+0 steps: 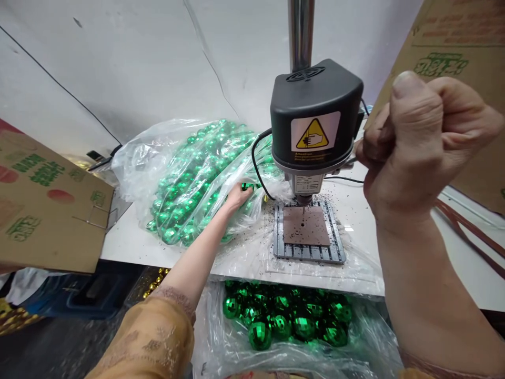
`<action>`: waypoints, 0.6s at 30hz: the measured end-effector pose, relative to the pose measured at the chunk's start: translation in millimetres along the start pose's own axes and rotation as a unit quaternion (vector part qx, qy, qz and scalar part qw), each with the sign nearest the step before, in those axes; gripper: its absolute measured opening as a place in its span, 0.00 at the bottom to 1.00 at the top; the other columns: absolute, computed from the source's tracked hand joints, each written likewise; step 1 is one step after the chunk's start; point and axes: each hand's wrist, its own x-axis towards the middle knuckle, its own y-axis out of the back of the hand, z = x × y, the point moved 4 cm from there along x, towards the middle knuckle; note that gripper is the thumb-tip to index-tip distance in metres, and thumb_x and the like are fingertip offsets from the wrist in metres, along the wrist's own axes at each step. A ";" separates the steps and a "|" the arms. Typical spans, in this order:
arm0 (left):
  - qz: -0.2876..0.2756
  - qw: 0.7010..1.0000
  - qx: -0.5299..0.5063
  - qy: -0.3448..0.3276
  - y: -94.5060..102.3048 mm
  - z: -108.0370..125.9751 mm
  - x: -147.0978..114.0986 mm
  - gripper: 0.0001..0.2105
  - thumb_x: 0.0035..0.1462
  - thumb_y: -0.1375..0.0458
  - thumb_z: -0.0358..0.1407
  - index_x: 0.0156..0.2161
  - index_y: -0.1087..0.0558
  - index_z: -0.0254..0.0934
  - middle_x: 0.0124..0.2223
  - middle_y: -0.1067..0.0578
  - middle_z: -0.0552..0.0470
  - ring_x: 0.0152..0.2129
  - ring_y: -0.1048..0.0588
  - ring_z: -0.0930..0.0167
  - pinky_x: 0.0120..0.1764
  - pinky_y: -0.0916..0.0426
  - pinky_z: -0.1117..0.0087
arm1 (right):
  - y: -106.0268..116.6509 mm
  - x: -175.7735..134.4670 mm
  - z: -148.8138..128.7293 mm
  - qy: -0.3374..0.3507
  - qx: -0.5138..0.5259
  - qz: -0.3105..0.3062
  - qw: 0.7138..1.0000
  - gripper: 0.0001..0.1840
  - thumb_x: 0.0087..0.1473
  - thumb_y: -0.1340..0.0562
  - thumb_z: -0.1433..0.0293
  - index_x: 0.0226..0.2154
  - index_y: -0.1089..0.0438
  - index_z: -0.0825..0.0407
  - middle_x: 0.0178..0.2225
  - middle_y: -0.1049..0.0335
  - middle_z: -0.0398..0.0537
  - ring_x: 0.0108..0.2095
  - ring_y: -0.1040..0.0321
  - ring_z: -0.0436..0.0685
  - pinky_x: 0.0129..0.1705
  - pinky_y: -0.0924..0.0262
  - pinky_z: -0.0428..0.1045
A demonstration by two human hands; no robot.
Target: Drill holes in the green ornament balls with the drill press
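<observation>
My left hand point(239, 196) reaches to the mouth of a clear plastic bag point(138, 150) full of shiny green faceted balls point(189, 179). Its fingers are closed on a green ball point(248, 186), only partly visible. At the right, my right hand point(418, 129) is raised in a fist beside the black head of a small drill press point(315, 121). The fist wraps the press's feed lever point(349, 162), most of which the hand hides. Below the chuck, the thin bit points down at a brown board point(305, 234) with a dark hole, lying on the slotted metal base point(278, 247).
Dark shavings litter the base and white table point(363, 221). Below the table's front edge, more green balls point(282, 326) lie in an opened plastic bag. Cardboard boxes stand at the left point(51, 205) and right point(465, 131). A black cable point(254, 152) hangs beside the press.
</observation>
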 end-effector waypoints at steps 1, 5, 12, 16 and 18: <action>0.007 1.000 -0.019 0.006 2.5 0.5 -3.2 0.12 0.52 0.41 0.34 0.43 0.25 0.34 0.35 0.23 0.50 0.36 0.25 0.64 0.41 0.31 0.67 | 0.0 -0.2 -0.2 0.002 0.001 0.003 1.000 0.23 0.59 0.40 0.70 0.16 0.47 0.51 0.14 0.49 0.36 0.15 0.51 0.41 0.19 0.57 0.48; 0.033 0.993 -0.112 0.034 13.7 8.5 -26.2 0.12 0.55 0.44 0.39 0.42 0.28 0.35 0.32 0.26 0.52 0.30 0.26 0.69 0.33 0.30 0.70 | -0.6 0.0 0.6 0.001 0.010 0.006 1.000 0.23 0.58 0.40 0.69 0.16 0.48 0.51 0.14 0.50 0.35 0.15 0.52 0.41 0.19 0.58 0.48; -0.074 0.839 -0.537 0.042 -5.8 48.8 -101.8 0.19 0.52 0.36 0.42 0.47 0.34 0.42 0.41 0.24 0.53 0.35 0.23 0.70 0.38 0.25 0.67 | -2.2 2.4 3.3 0.018 0.025 0.010 0.999 0.23 0.57 0.40 0.71 0.15 0.47 0.51 0.13 0.50 0.37 0.16 0.54 0.43 0.20 0.59 0.48; -0.088 0.822 -0.560 0.056 -40.1 58.3 -123.3 0.22 0.51 0.32 0.46 0.45 0.36 0.41 0.40 0.23 0.54 0.36 0.23 0.70 0.42 0.26 0.64 | -1.6 2.5 5.2 0.014 0.015 0.020 1.000 0.23 0.58 0.39 0.69 0.16 0.47 0.52 0.13 0.51 0.35 0.16 0.53 0.42 0.21 0.58 0.46; -0.061 0.845 -0.530 0.033 -53.4 58.4 -123.7 0.24 0.48 0.29 0.46 0.45 0.35 0.41 0.38 0.23 0.54 0.37 0.23 0.70 0.44 0.28 0.66 | -1.5 2.8 5.3 0.010 0.023 0.018 1.000 0.24 0.57 0.37 0.67 0.16 0.48 0.51 0.13 0.52 0.34 0.15 0.53 0.41 0.21 0.57 0.46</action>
